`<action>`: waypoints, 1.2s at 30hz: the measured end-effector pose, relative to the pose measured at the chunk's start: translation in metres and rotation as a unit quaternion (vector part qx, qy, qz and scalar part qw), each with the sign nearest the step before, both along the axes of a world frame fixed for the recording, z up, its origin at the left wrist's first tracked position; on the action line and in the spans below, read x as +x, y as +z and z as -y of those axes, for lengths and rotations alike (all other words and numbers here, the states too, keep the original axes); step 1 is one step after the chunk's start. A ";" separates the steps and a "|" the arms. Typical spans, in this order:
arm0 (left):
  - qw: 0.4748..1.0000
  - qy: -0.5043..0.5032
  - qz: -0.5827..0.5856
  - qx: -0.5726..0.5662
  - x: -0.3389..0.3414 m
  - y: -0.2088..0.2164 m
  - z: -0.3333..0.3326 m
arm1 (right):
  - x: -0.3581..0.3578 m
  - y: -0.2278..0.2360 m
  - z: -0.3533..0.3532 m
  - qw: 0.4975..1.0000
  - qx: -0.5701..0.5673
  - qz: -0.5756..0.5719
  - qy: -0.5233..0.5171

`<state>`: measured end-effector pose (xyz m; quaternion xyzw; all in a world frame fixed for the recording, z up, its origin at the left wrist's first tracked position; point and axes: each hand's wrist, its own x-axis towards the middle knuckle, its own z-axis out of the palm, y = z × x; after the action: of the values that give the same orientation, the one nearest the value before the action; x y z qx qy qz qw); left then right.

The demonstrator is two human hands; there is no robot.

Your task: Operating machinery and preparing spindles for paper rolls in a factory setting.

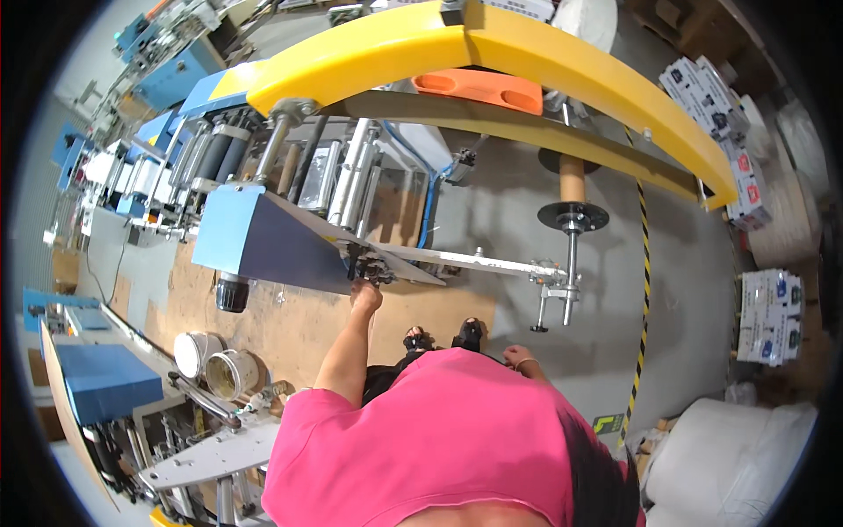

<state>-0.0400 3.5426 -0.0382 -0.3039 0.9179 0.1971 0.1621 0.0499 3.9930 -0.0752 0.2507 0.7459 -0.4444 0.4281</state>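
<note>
My left hand [365,297] reaches forward to a dark metal fitting [371,266] on the side of the machine, below the white arm. Its fingers are curled at the fitting's lower edge; which part they grip is hidden. Beside the fitting sits a blue machine housing [285,246] with a black knob [232,295] underneath. My right hand [518,355] hangs by my side, away from the machine, with its fingers curled in and nothing visible in them. A white arm [474,259] runs rightward from the fitting to a shaft [572,263] with a brown core [572,180] and black discs.
A yellow curved beam [378,57] arches over the machine, with an orange plastic piece [479,90] beneath it. Metal rollers [351,180] lie behind the fitting. Buckets [233,373] stand at left. At right are floor tape [644,290], boxes [770,316] and large wrapped rolls [729,452].
</note>
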 end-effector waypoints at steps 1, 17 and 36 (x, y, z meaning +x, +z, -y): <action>1.000 -0.010 0.007 0.012 -0.005 0.003 -0.002 | 0.001 -0.014 -0.005 1.000 0.001 -0.005 0.030; 0.997 -0.077 0.023 0.002 0.005 -0.006 0.012 | 0.006 0.018 0.006 0.984 0.091 -0.111 0.104; 0.996 -0.062 0.022 0.066 -0.003 -0.067 0.033 | 0.013 0.015 -0.002 0.986 0.092 -0.087 0.112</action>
<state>-0.0426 3.5091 -0.1051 -0.2389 0.9161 0.2404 0.2139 0.0627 3.9945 -0.0599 0.1638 0.8417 -0.3429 0.3836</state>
